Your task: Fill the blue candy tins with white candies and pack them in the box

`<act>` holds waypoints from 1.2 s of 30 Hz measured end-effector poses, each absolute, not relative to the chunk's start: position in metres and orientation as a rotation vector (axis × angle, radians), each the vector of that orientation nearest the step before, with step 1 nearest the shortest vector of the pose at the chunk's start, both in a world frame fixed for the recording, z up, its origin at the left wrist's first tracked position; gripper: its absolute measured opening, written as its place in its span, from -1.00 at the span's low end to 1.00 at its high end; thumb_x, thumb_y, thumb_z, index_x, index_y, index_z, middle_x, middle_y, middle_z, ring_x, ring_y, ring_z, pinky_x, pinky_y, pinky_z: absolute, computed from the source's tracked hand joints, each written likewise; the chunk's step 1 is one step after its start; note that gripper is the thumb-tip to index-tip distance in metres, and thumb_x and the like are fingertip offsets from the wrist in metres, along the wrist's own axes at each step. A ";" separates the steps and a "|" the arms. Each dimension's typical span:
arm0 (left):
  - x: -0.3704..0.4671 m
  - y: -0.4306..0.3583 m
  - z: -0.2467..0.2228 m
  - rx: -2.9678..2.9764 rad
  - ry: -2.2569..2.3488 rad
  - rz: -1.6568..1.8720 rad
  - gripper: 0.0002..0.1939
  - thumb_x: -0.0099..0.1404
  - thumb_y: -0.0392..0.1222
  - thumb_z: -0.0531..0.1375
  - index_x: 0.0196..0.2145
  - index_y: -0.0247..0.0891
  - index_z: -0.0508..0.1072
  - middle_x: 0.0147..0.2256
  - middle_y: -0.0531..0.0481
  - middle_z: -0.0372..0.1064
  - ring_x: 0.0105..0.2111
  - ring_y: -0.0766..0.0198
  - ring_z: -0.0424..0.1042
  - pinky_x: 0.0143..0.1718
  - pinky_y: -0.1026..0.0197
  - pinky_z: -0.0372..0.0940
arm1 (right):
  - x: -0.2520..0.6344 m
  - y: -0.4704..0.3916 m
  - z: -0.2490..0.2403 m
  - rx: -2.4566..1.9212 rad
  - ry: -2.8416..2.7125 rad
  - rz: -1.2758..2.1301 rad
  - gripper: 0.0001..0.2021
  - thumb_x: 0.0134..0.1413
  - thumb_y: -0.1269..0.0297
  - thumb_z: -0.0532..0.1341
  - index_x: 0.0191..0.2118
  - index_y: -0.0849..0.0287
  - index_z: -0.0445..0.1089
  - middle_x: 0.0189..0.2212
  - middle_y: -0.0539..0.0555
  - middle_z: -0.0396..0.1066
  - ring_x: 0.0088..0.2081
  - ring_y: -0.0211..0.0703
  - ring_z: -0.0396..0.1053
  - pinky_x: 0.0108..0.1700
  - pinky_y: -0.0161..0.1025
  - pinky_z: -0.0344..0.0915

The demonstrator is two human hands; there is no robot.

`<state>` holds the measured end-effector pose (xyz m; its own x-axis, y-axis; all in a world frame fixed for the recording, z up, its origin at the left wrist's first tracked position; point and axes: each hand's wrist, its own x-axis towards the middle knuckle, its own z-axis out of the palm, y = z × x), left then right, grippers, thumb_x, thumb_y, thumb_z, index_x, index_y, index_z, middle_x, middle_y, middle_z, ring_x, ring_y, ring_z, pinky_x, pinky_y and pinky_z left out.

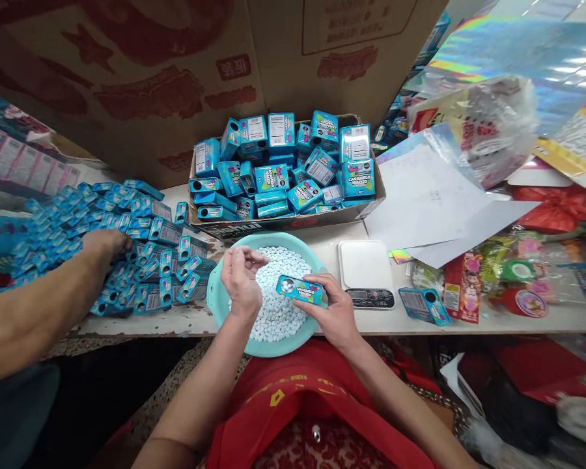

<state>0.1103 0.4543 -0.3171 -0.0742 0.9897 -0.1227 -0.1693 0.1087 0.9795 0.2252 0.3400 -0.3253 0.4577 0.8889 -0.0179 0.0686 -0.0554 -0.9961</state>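
Observation:
A turquoise bowl (271, 349) at the table's front edge holds a heap of small white candies (276, 322). My right hand (336, 306) grips a small blue candy box (305, 293) at its right end, over the bowl's right side. White candies show in the round opening at the box's left end. Over the bowl's left part, my left hand (241, 280) is raised with its fingers curled inward; whatever lies within them is hidden. The two hands are apart.
Behind the bowl, an open carton (293, 225) is filled with blue boxes. A white scale (366, 267) stands right of the bowl. At left, another person's hand (107, 244) reaches into a pile of blue boxes (151, 260). Papers (430, 195) and wrapped sweets (461, 286) lie rightward.

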 end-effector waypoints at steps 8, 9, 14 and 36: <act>0.115 0.420 -0.419 2.093 1.327 0.179 -0.88 0.15 -0.22 0.13 -0.33 -0.24 0.42 -0.24 -0.16 0.38 -0.13 0.05 0.31 -0.09 0.06 0.20 | 0.241 0.329 -0.333 -1.499 -0.802 0.847 -0.67 -0.20 0.27 0.41 -0.20 0.06 0.46 -0.25 0.02 0.40 -0.16 -0.11 0.39 -0.07 -0.15 0.33; 0.115 0.415 -0.422 2.106 1.315 0.139 -0.92 0.13 -0.23 0.14 -0.38 -0.24 0.41 -0.28 -0.15 0.38 -0.17 0.06 0.32 -0.13 0.08 0.21 | 0.242 0.328 -0.334 -1.511 -0.799 0.839 -0.67 -0.19 0.26 0.41 -0.20 0.06 0.46 -0.25 0.02 0.40 -0.16 -0.11 0.39 -0.07 -0.15 0.33; 0.102 0.425 -0.405 1.410 1.415 0.426 -0.80 0.10 -0.12 0.18 -0.57 -0.23 0.26 -0.57 0.05 0.21 -0.52 0.29 0.25 -0.47 0.27 0.17 | 0.240 0.329 -0.338 -1.536 -0.829 0.825 -0.66 -0.17 0.25 0.40 -0.18 0.07 0.44 -0.23 0.04 0.39 -0.15 -0.10 0.38 -0.06 -0.14 0.33; 0.116 0.445 -0.298 0.552 1.093 1.137 -0.61 0.03 -0.09 0.30 -0.59 -0.26 0.12 -0.56 0.16 0.12 -0.68 0.52 0.13 -0.69 0.38 -0.02 | 0.212 0.349 -0.329 -1.550 -0.989 0.814 -0.69 -0.15 0.33 0.39 -0.20 0.07 0.43 -0.25 0.03 0.40 -0.16 -0.10 0.37 -0.08 -0.14 0.33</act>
<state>0.1156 0.4450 -0.2977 0.0197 0.9147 -0.4037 -0.4393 0.3706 0.8183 0.2116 0.3491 -0.3289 0.4210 0.9070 0.0000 0.1747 -0.0811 -0.9813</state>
